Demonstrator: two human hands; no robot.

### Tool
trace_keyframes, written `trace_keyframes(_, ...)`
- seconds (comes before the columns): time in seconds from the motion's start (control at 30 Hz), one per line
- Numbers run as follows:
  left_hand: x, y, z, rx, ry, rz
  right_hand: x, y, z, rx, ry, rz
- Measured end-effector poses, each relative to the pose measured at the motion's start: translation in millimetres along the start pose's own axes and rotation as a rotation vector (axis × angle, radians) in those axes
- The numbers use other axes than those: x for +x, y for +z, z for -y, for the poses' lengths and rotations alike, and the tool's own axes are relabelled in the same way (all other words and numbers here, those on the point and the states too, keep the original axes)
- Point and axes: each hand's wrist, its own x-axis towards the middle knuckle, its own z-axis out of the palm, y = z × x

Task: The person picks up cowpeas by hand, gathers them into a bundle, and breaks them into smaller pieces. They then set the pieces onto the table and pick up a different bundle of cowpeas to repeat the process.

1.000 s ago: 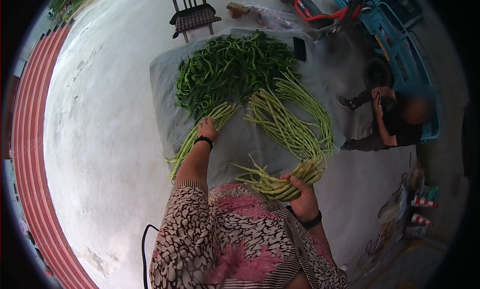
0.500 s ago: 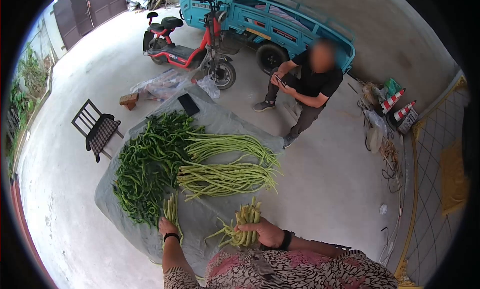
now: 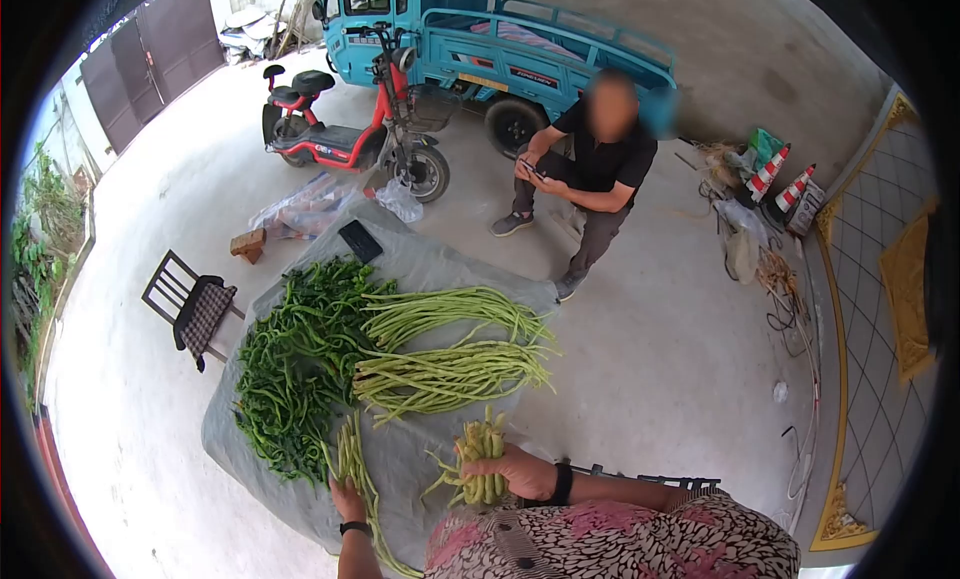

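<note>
My right hand (image 3: pixel 520 471) is wrapped round a thick bundle of long beans (image 3: pixel 482 461), held over the near edge of the grey sheet (image 3: pixel 420 469). Lower left of it, my left hand (image 3: pixel 347 501) touches a thin bunch of long beans (image 3: pixel 358 464); its fingertips are partly hidden, so its grip is unclear. Two piles of long beans, an upper one (image 3: pixel 455 314) and a lower one (image 3: pixel 450 374), lie side by side on the sheet. To their left spreads a heap of green peppers (image 3: pixel 300 364).
A dark phone (image 3: pixel 360 241) lies at the sheet's far end. Beyond are a seated person (image 3: pixel 605 164), a red scooter (image 3: pixel 350 144) and a blue cargo tricycle (image 3: pixel 520 69). A small chair (image 3: pixel 195 309) stands left; traffic cones (image 3: pixel 780 184) stand right.
The view has shifted. The thin bunch by my left hand now trails longer toward the near edge, and that hand shows lower against the sheet. My right hand still holds its bundle.
</note>
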Motion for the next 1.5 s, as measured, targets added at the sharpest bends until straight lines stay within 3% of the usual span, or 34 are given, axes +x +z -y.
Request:
trace_keyframes(0.1, -9, -28, -24, -0.396, -0.43, 0.165, 5, -5, -4, -0.044, 0.007, 0.053)
trace_keyframes(0.17, -9, -25, -7, -0.401, -0.262, 0.115, 5, 0, -4, -0.104, 0.007, 0.097)
trace_keyframes(0.23, -22, -48, -61, -0.499, -0.195, 0.133, -2, 21, 6, -0.182, -0.002, 0.129)
trace_keyframes(0.43, -60, -96, -204, -0.731, -0.237, 0.09, 17, 37, 10, -0.127, -0.041, 0.309)
trace_keyframes(0.53, -77, -105, -253, -0.825, -0.172, 0.133, 26, 48, 13, 0.106, 0.129, 0.242)
trace_keyframes(0.63, -93, -106, -278, -0.852, -0.099, 0.259, 30, 53, 6, 0.212, 0.159, 0.167)
trace_keyframes(0.67, -101, -108, -290, -0.899, -0.153, 0.292, 29, 52, 3, 0.271, 0.177, 0.171)
trace_keyframes(0.9, -116, -95, -300, -0.775, 0.04, 0.467, 19, 39, -2, 0.405, 0.203, 0.205)
trace_keyframes(1.33, -122, -84, -290, -0.79, -0.043, 0.49, 10, 37, -6, 0.193, -0.061, 0.212)
trace_keyframes(1.5, -121, -88, -304, -0.615, -0.021, 0.517, -1, 34, 0, 0.238, -0.056, 0.119)
